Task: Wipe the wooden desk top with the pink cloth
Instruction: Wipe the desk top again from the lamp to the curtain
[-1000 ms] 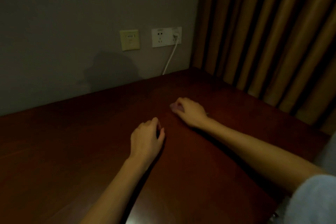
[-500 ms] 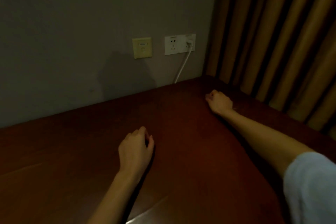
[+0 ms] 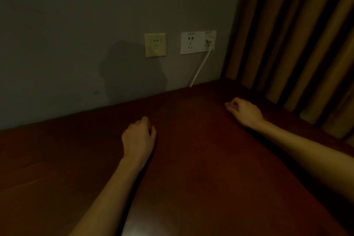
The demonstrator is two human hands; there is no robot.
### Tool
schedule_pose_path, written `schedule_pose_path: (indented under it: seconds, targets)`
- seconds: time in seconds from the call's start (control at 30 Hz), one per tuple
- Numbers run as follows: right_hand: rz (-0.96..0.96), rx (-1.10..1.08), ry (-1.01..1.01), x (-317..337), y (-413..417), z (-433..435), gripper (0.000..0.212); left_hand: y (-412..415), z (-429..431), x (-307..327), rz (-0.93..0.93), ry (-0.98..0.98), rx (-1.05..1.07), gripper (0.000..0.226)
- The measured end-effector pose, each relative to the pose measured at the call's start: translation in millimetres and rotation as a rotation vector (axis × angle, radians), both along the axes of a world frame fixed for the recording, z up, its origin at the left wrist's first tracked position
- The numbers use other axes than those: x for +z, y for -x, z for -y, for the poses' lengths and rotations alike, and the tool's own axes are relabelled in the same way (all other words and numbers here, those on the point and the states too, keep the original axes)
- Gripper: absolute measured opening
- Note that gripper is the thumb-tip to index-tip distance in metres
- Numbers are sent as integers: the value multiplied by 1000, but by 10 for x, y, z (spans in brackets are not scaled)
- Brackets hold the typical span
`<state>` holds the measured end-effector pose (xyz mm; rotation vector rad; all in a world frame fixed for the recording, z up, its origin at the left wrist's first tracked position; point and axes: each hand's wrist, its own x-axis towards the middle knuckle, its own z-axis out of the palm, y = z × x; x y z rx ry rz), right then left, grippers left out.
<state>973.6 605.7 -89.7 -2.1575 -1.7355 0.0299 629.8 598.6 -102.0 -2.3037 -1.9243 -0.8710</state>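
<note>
The dark reddish wooden desk top (image 3: 201,159) fills the lower view. My right hand (image 3: 246,111) lies palm down near the desk's far right corner, fingers curled. A small pinkish edge, seemingly the pink cloth (image 3: 228,105), shows at its fingertips; the rest is hidden under the hand. My left hand (image 3: 138,137) rests on the desk near the middle, fingers curled under, with nothing visible in it.
A grey wall (image 3: 76,44) runs along the desk's far edge with a yellowish wall plate (image 3: 155,45) and a white socket (image 3: 198,42). A white cable (image 3: 200,69) drops from the socket behind the desk. Brown curtains (image 3: 297,44) hang along the right edge.
My right hand has slid from the middle of the desk away toward the far right corner. My left hand has stayed roughly where it was.
</note>
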Motion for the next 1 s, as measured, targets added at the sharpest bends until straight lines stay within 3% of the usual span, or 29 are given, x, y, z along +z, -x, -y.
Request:
schedule_pose_path:
  seconds: [0.07, 0.13, 0.27, 0.33, 0.4, 0.47, 0.6, 0.73, 0.8, 0.9, 1.0]
  targets:
    - [13, -109, -12, -22, 213, -335, 38, -5, -47, 0, -3, 3, -10, 16]
    - [-4, -83, -31, -8, 624, -533, 39, -4, -77, 12, -4, 4, -11, 16]
    - [-44, 295, -40, -35, 1430, -235, 27, 39, -70, 6, -7, 5, -5, 16]
    - [-32, 496, -28, -21, 1484, 148, 15, 60, -59, -16, -7, -14, -1, 16]
    - [-27, 541, 9, 11, 1230, 356, 7, 56, -48, -33, -9, -23, -7, 16]
    - [-57, 375, 21, 1, 742, 272, 5, 41, -32, -52, -7, -23, -1, 16]
    - [-66, -64, 3, -35, 20, -336, 34, -13, -51, -73, -5, -22, -17, 17]
    - [-44, -235, 1, 16, 503, -946, 44, -21, -115, -27, 8, 5, -30, 15]
    - [-69, -130, -20, 13, 1002, -1059, 41, -1, -124, -17, 19, 10, -31, 15]
    - [-77, 211, -31, -11, 1655, -778, 35, 33, -131, 0, 20, 4, -20, 15]
    - [-56, 482, -31, -36, 1590, -303, 22, 44, -100, 18, 11, -5, -8, 15]
